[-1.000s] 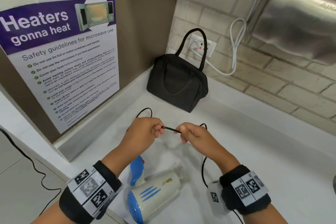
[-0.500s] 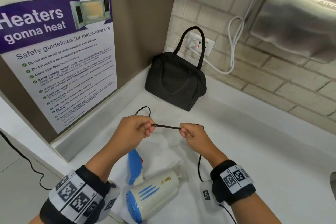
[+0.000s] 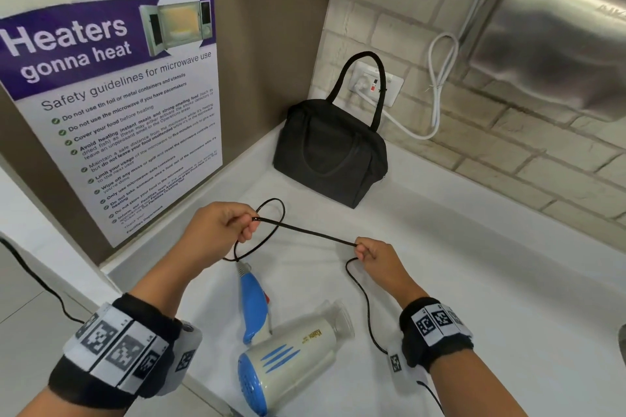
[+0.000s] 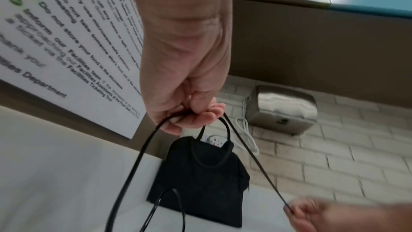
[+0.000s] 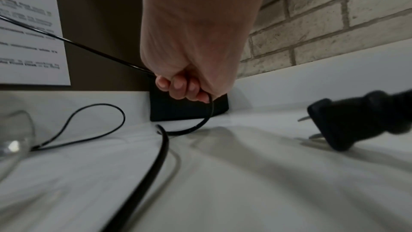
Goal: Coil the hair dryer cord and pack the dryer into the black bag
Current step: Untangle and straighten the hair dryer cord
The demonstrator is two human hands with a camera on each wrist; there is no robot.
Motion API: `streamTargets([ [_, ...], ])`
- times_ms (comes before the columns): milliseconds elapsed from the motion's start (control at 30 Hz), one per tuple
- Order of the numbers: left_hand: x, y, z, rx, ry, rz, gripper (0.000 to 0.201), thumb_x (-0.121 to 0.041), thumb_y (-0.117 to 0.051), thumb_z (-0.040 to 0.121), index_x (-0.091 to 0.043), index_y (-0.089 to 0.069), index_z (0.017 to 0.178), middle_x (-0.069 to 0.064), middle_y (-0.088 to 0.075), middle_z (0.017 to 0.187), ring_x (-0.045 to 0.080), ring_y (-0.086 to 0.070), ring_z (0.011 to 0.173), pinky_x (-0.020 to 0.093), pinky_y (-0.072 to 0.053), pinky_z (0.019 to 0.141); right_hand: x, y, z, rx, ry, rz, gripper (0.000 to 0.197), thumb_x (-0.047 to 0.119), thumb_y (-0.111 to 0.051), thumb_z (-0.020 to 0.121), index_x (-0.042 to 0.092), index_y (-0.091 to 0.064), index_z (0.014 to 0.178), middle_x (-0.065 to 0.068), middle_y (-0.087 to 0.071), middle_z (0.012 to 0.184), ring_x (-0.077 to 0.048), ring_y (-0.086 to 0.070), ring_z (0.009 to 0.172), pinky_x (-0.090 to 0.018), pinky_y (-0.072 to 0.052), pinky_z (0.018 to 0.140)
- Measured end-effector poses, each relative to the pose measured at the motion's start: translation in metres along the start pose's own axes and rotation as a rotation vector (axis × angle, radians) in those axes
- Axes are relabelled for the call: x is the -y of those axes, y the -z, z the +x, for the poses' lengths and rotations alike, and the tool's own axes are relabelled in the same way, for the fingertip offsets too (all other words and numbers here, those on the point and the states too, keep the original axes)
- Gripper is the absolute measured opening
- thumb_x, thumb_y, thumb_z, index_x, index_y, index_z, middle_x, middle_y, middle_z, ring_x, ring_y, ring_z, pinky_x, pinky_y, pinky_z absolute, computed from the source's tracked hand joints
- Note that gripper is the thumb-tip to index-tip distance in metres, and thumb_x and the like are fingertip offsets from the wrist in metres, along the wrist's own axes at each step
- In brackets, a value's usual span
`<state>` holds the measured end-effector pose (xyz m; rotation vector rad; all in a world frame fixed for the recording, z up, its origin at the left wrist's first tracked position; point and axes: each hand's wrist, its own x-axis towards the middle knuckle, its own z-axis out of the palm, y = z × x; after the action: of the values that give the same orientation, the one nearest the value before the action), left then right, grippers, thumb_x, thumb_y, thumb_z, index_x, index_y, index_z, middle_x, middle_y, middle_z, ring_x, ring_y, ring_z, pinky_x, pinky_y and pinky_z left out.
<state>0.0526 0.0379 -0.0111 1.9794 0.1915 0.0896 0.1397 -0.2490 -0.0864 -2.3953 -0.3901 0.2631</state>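
Note:
A white and blue hair dryer [image 3: 291, 359] lies on its side on the white counter [image 3: 474, 281], near the front edge between my wrists. Its thin black cord [image 3: 305, 229] runs taut between my hands. My left hand [image 3: 233, 225] grips a loop of the cord [image 4: 142, 151] in curled fingers. My right hand [image 3: 367, 252] pinches the cord [image 5: 207, 112] farther along, and the slack trails down past my right wrist. The black plug [image 5: 347, 121] lies on the counter to the right. The black bag [image 3: 330, 152] stands upright in the back corner, handle up.
A microwave safety poster [image 3: 111, 91] leans on the brown wall at left. A wall socket [image 3: 376, 83] with a white cable [image 3: 437, 88] sits behind the bag on the brick wall. A steel hand dryer [image 3: 555, 27] hangs at the upper right.
My hands have drawn apart, so a longer stretch of cord is pulled taut between them. A loop now shows beside my left hand.

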Motion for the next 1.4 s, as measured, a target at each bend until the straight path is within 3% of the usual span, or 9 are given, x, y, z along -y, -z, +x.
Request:
streamTargets([
  [100, 0.000, -0.008, 0.002, -0.086, -0.019, 0.122, 0.033, 0.010, -0.044, 0.089, -0.009, -0.065, 0.072, 0.000, -0.061, 0.061, -0.001, -0.057, 0.053, -0.002, -0.040, 0.061, 0.000, 0.004, 0.001, -0.012, -0.042, -0.058, 0.042, -0.015, -0.038, 0.074, 0.022, -0.040, 0.056, 0.007, -0.044, 0.057, -0.007, -0.037, 0.056, -0.011, -0.032, 0.053],
  [233, 0.002, -0.025, 0.011, -0.026, -0.066, 0.624, 0.053, 0.013, -0.042, 0.078, -0.021, -0.062, 0.115, -0.002, -0.068, 0.106, 0.016, -0.060, 0.104, 0.024, -0.018, 0.112, 0.006, 0.019, -0.002, -0.070, -0.080, -0.217, 0.039, 0.011, -0.039, 0.095, 0.026, -0.047, 0.061, 0.010, -0.048, 0.061, -0.014, -0.047, 0.061, -0.022, -0.036, 0.057],
  [333, -0.007, -0.049, 0.009, 0.048, -0.152, 0.930, 0.066, 0.005, -0.043, 0.079, -0.027, -0.040, 0.136, -0.004, -0.055, 0.128, 0.018, -0.044, 0.123, 0.044, 0.001, 0.117, 0.021, 0.024, -0.012, -0.103, -0.065, -0.272, 0.031, 0.018, -0.038, 0.097, 0.020, -0.057, 0.072, 0.010, -0.050, 0.063, -0.014, -0.048, 0.062, -0.021, -0.033, 0.054],
  [500, -0.022, -0.087, 0.008, 0.153, -0.247, 0.864, 0.071, 0.007, -0.043, 0.081, -0.025, -0.028, 0.143, -0.003, -0.053, 0.131, 0.018, -0.043, 0.126, 0.044, 0.005, 0.117, 0.058, 0.027, -0.030, -0.097, 0.017, -0.350, 0.027, 0.017, -0.040, 0.095, 0.017, -0.063, 0.081, 0.004, -0.055, 0.068, -0.016, -0.048, 0.063, -0.024, -0.035, 0.058],
  [700, -0.040, -0.105, 0.003, 0.281, -0.380, 0.674, 0.027, -0.002, -0.041, 0.082, -0.019, -0.060, 0.090, 0.001, -0.061, 0.091, 0.018, -0.053, 0.104, 0.023, -0.009, 0.114, 0.081, 0.023, -0.045, -0.068, 0.212, -0.288, 0.025, 0.002, -0.049, 0.083, 0.019, -0.053, 0.066, 0.002, -0.060, 0.064, -0.014, -0.050, 0.061, -0.019, -0.035, 0.055],
  [800, -0.043, -0.100, -0.003, 0.197, -0.444, 0.406, 0.023, -0.016, -0.038, 0.077, -0.032, -0.043, 0.062, -0.005, -0.045, 0.071, 0.024, -0.051, 0.080, 0.005, -0.024, 0.079, 0.079, 0.026, -0.044, -0.044, 0.210, -0.110, 0.020, -0.001, -0.041, 0.073, 0.015, -0.046, 0.062, 0.005, -0.047, 0.057, -0.012, -0.043, 0.057, -0.023, -0.035, 0.056],
  [1000, -0.042, -0.091, -0.013, 0.251, -0.414, 0.333, 0.024, 0.006, -0.033, 0.070, -0.011, -0.050, 0.067, -0.005, -0.038, 0.056, 0.013, -0.037, 0.056, 0.010, -0.015, 0.102, 0.067, 0.023, -0.033, -0.024, 0.182, 0.026, 0.030, -0.014, -0.035, 0.069, 0.014, -0.044, 0.060, 0.007, -0.040, 0.056, -0.006, -0.037, 0.054, -0.014, -0.029, 0.052],
  [1200, -0.040, -0.077, -0.021, 0.157, -0.401, 0.216, 0.026, 0.007, -0.035, 0.073, -0.013, -0.047, 0.061, 0.002, -0.045, 0.057, 0.021, -0.040, 0.061, -0.005, -0.024, 0.085, 0.054, 0.018, -0.023, -0.011, 0.140, 0.029, 0.035, -0.013, -0.035, 0.075, 0.018, -0.041, 0.060, 0.001, -0.044, 0.061, -0.007, -0.037, 0.056, -0.012, -0.033, 0.055],
  [1400, -0.037, -0.058, -0.013, 0.079, -0.374, 0.066, 0.046, 0.014, -0.040, 0.079, -0.025, -0.045, 0.056, 0.004, -0.056, 0.066, 0.010, -0.051, 0.067, 0.006, -0.037, 0.069, 0.031, 0.017, -0.010, -0.078, 0.050, -0.022, 0.029, -0.014, -0.036, 0.074, 0.010, -0.044, 0.063, -0.005, -0.045, 0.063, -0.009, -0.035, 0.055, -0.013, -0.032, 0.053],
])
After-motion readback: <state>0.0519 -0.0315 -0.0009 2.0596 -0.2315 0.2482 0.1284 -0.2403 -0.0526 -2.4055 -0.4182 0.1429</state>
